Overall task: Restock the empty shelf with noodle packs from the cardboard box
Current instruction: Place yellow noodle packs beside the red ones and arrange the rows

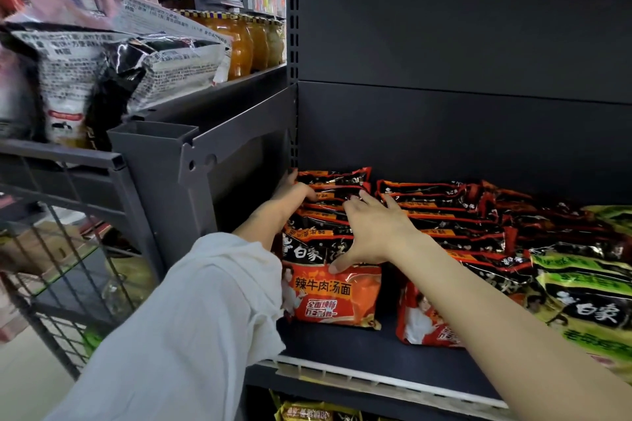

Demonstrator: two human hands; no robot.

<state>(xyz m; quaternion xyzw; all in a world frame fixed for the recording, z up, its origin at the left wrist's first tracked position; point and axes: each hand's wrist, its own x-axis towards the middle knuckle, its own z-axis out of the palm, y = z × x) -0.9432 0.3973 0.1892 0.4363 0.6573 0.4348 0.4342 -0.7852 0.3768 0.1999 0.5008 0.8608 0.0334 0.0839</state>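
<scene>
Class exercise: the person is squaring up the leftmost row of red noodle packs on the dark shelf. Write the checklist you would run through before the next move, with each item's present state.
1. Left hand reaches the back of the leftmost row of red-and-black noodle packs: ok.
2. Right hand rests on that row, thumb on the front pack: ok.
3. Front pack stands upright, facing out: ok.
4. Neighbouring row of red packs is tidy: not ok, it leans backward.
5. Bare space remains on the dark metal shelf in front of the rows: ok.
6. Cardboard box within reach: cannot tell, it is out of view.
</scene>
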